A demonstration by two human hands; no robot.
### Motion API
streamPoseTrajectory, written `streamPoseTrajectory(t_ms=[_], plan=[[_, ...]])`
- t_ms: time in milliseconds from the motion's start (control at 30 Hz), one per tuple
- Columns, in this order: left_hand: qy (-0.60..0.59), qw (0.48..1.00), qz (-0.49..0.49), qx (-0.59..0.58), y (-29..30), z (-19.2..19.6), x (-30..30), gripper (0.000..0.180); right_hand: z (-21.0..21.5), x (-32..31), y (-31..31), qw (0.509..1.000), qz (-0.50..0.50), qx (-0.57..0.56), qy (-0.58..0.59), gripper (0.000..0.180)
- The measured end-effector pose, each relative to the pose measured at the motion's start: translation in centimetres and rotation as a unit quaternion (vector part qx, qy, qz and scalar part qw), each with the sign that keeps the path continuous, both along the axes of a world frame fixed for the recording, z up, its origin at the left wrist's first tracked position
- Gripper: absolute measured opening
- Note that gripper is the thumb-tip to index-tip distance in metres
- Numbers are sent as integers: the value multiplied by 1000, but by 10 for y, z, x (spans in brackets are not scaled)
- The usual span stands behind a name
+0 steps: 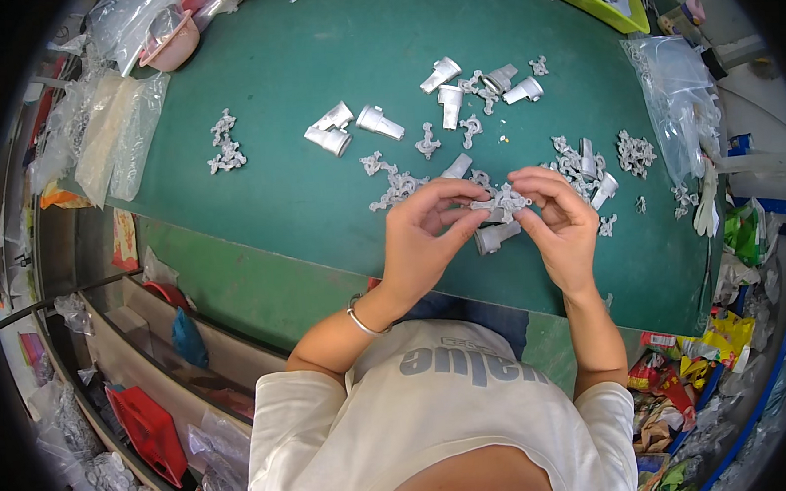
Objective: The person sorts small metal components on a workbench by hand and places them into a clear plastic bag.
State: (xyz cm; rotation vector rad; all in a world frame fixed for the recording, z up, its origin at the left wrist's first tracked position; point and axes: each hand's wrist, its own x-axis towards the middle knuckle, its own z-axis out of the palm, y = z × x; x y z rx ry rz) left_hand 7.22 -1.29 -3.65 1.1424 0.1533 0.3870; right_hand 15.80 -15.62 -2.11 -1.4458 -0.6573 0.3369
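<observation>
Above the near part of the green table (302,215), a small grey branched casting (502,204) is pinched between my two hands. My left hand (426,237) grips its left end with thumb and fingertips. On the other end, the thumb and fingers of my right hand (559,221) close around it. Just below the casting lies a silver tapered tube (497,237), partly covered by my fingers. A heap of similar grey castings (399,188) sits beside my left hand. Beyond my right hand is a mixed pile of grey castings (569,161) and silver tubes (603,190).
Silver tubes (379,122) lie scattered farther back, and small groups of castings (225,146) sit to the left and right (635,154). A yellow-green bin (601,23) stands at the back right, a pink bowl (172,45) at the back left. Plastic bags (674,97) line both sides.
</observation>
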Motion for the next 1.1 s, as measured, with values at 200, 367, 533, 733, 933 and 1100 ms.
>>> streamPoseTrajectory(t_ms=[200, 367, 533, 733, 933, 1100], plan=[[-17, 989, 63, 136, -6, 9, -5, 26, 7, -14, -7, 983, 31, 46, 175, 31], [-46, 965, 110, 232, -9, 12, -7, 29, 5, -14, -12, 983, 49, 39, 174, 31], [-52, 960, 125, 245, -11, 9, -6, 29, 3, -14, -11, 980, 42, 37, 192, 29], [22, 935, 144, 325, 8, -17, -8, 25, -9, 20, -6, 986, 37, -158, 26, 26], [80, 963, 156, 203, 22, -49, -8, 23, -50, 104, 32, 899, -80, -299, -309, 27], [25, 980, 164, 110, 11, -28, -7, 24, -72, 113, 56, 791, -92, -378, -472, 30]])
